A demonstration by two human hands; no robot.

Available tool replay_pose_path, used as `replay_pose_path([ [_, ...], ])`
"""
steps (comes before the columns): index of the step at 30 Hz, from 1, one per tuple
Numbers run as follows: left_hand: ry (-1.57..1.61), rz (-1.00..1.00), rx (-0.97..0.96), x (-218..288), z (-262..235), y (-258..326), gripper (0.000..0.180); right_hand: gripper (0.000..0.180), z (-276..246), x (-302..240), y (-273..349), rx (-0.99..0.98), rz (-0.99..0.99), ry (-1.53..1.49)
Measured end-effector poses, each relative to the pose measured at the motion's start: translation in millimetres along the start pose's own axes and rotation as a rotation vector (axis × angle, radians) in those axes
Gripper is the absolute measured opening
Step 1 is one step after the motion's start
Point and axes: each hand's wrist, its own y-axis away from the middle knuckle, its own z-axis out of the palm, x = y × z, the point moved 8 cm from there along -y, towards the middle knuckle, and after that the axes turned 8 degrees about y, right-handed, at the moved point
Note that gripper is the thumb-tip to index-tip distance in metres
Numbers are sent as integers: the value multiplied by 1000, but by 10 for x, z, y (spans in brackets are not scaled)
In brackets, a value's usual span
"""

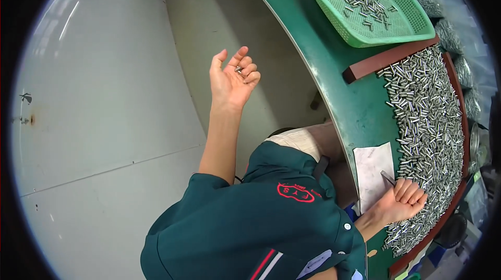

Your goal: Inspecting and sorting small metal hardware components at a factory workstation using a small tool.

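Red lettering (295,192), ringed in red, stands on the dark green shirt (224,222).

Your left hand (233,79) is away from the green table (360,116), palm upward, fingers half curled, with small metal pins (238,70) lying at them. Your right hand (402,203) is curled around a slim grey tool (388,178), at the edge of the wide pin heap (425,108), near a white sheet (372,168). Farther, a green basket (360,40) contains some loose pins (365,4), beside a reddish-brown bar (389,61).
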Motion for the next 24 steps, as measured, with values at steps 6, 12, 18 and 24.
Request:
replay_pose_path([
  [6, -277, 94, -125, -17, 66, -45, 21, 39, -10, 7, -23, -18, -10, 12],
  [12, -90, 44, 33, -35, -128, -113, 25, 39, -7, 14, -6, 4, 7, 16],
  [18, -246, 74, 15, -13, -132, -121, 33, 39, -17, 13, -10, -4, 10, 7],
  [24, -462, 69, -123, -99, 32, -163, 41, 40, 16, 49, -43, 5, 1, 36],
])
